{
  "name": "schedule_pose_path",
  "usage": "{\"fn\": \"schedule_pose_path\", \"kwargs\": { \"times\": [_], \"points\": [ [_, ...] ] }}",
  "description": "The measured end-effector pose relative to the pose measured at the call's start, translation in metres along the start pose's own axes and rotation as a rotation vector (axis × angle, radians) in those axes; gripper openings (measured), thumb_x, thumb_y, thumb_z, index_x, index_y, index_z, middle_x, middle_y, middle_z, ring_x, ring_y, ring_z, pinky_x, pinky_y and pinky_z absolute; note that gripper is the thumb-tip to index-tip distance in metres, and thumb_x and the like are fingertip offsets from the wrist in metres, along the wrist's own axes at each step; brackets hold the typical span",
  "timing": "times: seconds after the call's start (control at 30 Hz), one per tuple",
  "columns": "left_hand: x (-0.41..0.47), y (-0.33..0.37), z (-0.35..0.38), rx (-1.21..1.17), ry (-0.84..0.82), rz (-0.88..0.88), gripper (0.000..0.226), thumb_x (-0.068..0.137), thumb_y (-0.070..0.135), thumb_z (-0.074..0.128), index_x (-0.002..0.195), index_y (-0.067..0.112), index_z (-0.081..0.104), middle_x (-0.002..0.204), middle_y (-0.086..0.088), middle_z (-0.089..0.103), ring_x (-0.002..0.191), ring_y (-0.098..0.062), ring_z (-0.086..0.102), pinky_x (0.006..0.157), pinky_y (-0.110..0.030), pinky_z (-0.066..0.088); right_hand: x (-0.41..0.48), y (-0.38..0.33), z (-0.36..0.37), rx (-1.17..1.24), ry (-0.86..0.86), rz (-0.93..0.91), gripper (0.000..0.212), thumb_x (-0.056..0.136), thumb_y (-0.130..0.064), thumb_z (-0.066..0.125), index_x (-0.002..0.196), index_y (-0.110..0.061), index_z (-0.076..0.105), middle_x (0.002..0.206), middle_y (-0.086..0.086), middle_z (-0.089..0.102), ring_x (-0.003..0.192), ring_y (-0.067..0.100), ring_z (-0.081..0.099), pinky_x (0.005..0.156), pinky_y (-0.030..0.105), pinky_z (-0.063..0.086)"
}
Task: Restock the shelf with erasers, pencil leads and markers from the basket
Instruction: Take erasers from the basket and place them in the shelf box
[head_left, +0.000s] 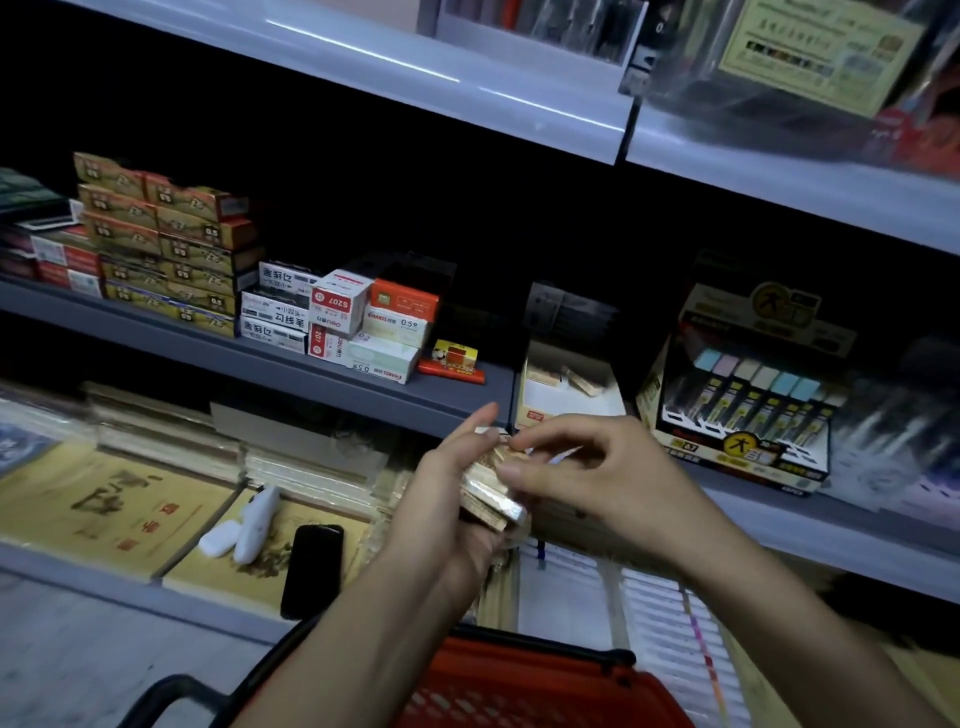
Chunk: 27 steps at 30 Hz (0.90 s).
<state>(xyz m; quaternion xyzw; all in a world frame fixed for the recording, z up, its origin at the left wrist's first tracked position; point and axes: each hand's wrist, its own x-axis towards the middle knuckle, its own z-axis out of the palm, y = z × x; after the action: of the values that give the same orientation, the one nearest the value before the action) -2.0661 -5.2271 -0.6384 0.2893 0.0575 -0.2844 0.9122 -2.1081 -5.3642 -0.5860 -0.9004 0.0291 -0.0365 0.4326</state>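
Item: stack of small tan, film-wrapped erasers (493, 493), held in left hand (447, 499), fingers curled round it as ready supply. Right hand (587, 467) pinches top piece (511, 451), probably bound for open white cardboard tray (550, 402) on grey shelf (363, 384) just beyond.

A white and red box (340, 304) on the grey shelf (270, 361) reads "S207", the stacked gold boxes (171, 244) to its left show "0.5", and the pale green and white boxes (397, 325) to its right also show "0.5".
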Motion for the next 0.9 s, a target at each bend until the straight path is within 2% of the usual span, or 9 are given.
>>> {"fn": "schedule_pose_path", "kwargs": {
  "times": [0.07, 0.17, 0.27, 0.4, 0.47, 0.53, 0.6, 0.73, 0.9],
  "points": [
    [-0.003, -0.001, 0.002, 0.031, -0.025, 0.009, 0.032, 0.100, 0.011, 0.055, 0.128, 0.021, 0.067, 0.110, -0.021, 0.077, 0.103, -0.036, 0.076, 0.105, -0.050, 0.050, -0.001, 0.001, 0.002, 0.016, 0.035, 0.043, 0.039, 0.065, -0.056, 0.089, 0.096, -0.034, 0.079, 0.091, 0.000, 0.075, 0.085, 0.014, 0.073, 0.090, 0.047, 0.059],
    [-0.006, -0.001, 0.001, 0.109, -0.062, 0.009, 0.032, 0.100, 0.011, 0.053, 0.127, 0.018, 0.068, 0.111, -0.017, 0.078, 0.090, -0.028, 0.078, 0.083, -0.041, 0.058, -0.002, 0.000, -0.001, 0.151, -0.016, 0.151, 0.035, 0.069, -0.038, 0.092, 0.098, -0.025, 0.078, 0.088, 0.005, 0.078, 0.089, 0.020, 0.076, 0.098, 0.051, 0.055],
    [-0.007, -0.003, -0.001, 0.178, -0.083, -0.007, 0.031, 0.101, 0.012, 0.050, 0.126, 0.017, 0.068, 0.110, -0.015, 0.078, 0.092, -0.027, 0.078, 0.070, -0.036, 0.063, -0.008, 0.000, 0.000, 0.290, -0.062, 0.233, 0.034, 0.080, -0.028, 0.086, 0.105, -0.010, 0.070, 0.084, 0.016, 0.078, 0.085, 0.030, 0.077, 0.099, 0.053, 0.055],
    [-0.006, -0.005, -0.001, 0.216, -0.040, -0.044, 0.033, 0.100, 0.014, 0.050, 0.125, 0.020, 0.072, 0.112, -0.011, 0.078, 0.087, -0.021, 0.077, 0.060, -0.029, 0.059, -0.004, 0.006, 0.004, 0.211, -0.007, 0.289, 0.029, 0.078, -0.017, 0.087, 0.102, -0.015, 0.070, 0.083, 0.011, 0.078, 0.086, 0.028, 0.076, 0.096, 0.052, 0.056],
    [-0.005, -0.005, -0.001, 0.172, -0.014, -0.073, 0.037, 0.099, 0.012, 0.048, 0.127, 0.019, 0.071, 0.115, -0.014, 0.076, 0.084, -0.024, 0.072, 0.051, -0.025, 0.054, -0.002, 0.006, -0.002, 0.184, 0.051, 0.302, 0.025, 0.077, -0.013, 0.086, 0.099, -0.018, 0.073, 0.083, 0.006, 0.079, 0.082, 0.023, 0.076, 0.083, 0.039, 0.062],
    [-0.003, -0.001, -0.002, 0.094, -0.006, -0.114, 0.038, 0.097, 0.011, 0.048, 0.129, 0.015, 0.068, 0.128, -0.024, 0.069, 0.099, -0.033, 0.073, 0.045, -0.021, 0.049, 0.000, 0.001, -0.012, 0.175, 0.134, 0.248, 0.024, 0.079, -0.011, 0.084, 0.100, -0.017, 0.073, 0.078, 0.001, 0.078, 0.072, 0.013, 0.073, 0.068, 0.025, 0.057],
    [-0.002, 0.004, -0.005, 0.039, 0.020, -0.130, 0.035, 0.096, 0.011, 0.051, 0.127, 0.011, 0.068, 0.136, -0.028, 0.061, 0.109, -0.042, 0.071, 0.044, -0.020, 0.047, 0.010, 0.002, -0.027, 0.074, 0.258, 0.142, 0.028, 0.079, -0.014, 0.085, 0.103, -0.021, 0.072, 0.081, -0.003, 0.078, 0.078, 0.010, 0.071, 0.072, 0.027, 0.055],
    [-0.001, 0.010, -0.009, 0.001, 0.063, -0.109, 0.032, 0.095, 0.009, 0.051, 0.121, 0.005, 0.069, 0.136, -0.026, 0.060, 0.102, -0.042, 0.074, 0.045, -0.019, 0.046, 0.066, 0.021, -0.046, -0.348, 0.442, -0.022, 0.024, 0.080, -0.018, 0.083, 0.101, -0.025, 0.074, 0.090, -0.010, 0.074, 0.080, 0.008, 0.068, 0.072, 0.028, 0.055],
    [-0.003, 0.011, -0.008, -0.036, 0.097, -0.140, 0.031, 0.095, 0.009, 0.052, 0.120, 0.003, 0.069, 0.135, -0.026, 0.060, 0.101, -0.042, 0.074, 0.042, -0.019, 0.046, 0.137, 0.054, -0.041, -0.711, 0.246, 0.020, 0.015, 0.083, -0.014, 0.081, 0.094, -0.023, 0.078, 0.098, -0.001, 0.075, 0.095, 0.017, 0.070, 0.081, 0.027, 0.053]
  ]
}}
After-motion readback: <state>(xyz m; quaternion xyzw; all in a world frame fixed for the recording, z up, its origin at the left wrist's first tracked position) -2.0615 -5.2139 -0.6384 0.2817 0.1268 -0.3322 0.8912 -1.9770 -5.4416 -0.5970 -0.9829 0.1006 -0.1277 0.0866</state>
